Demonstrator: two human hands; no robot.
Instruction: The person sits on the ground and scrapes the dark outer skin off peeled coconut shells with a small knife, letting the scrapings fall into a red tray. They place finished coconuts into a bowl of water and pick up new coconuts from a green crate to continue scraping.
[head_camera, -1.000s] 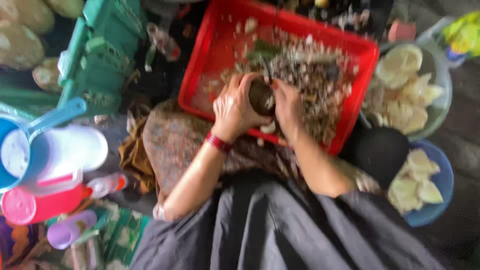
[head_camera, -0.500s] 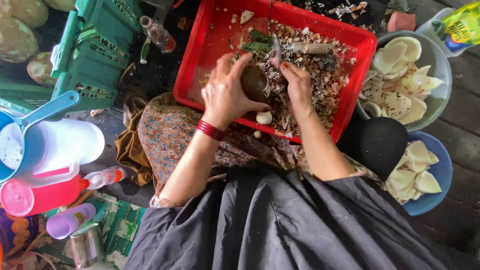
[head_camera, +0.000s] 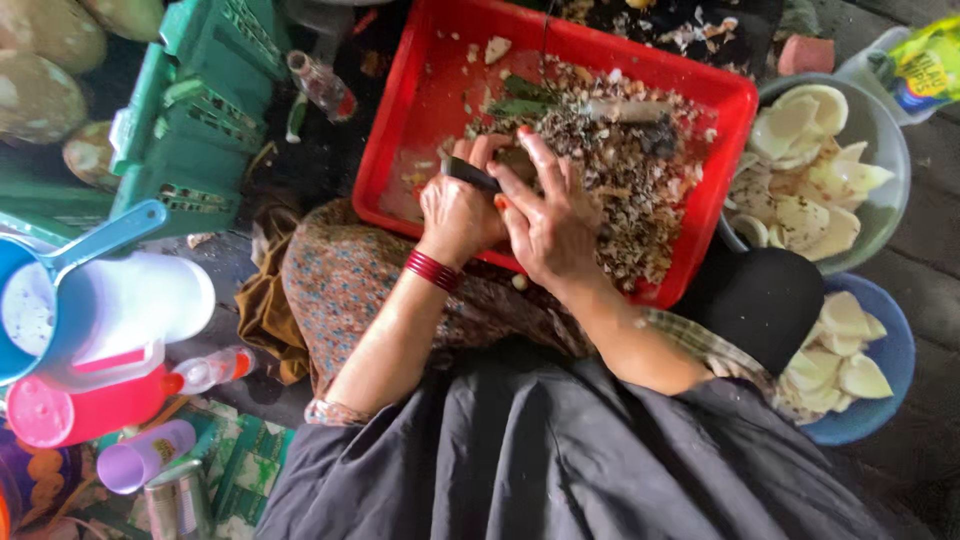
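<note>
Both hands press together over the red tray (head_camera: 420, 90): left hand (head_camera: 458, 212) grips a dark-handled knife (head_camera: 470, 175), right hand (head_camera: 550, 222) at 3 o'clock clasps a small dark piece (head_camera: 516, 160).

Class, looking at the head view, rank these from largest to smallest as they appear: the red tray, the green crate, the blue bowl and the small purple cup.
1. Red tray
2. Green crate, partly cut off
3. Blue bowl, partly hidden
4. Purple cup

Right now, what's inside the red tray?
The red tray holds a heap of dark and pale scraps, some green leaf bits and bare wet floor at its left. The left hand and right hand cover a dark item; what lies beneath is hidden.
</note>
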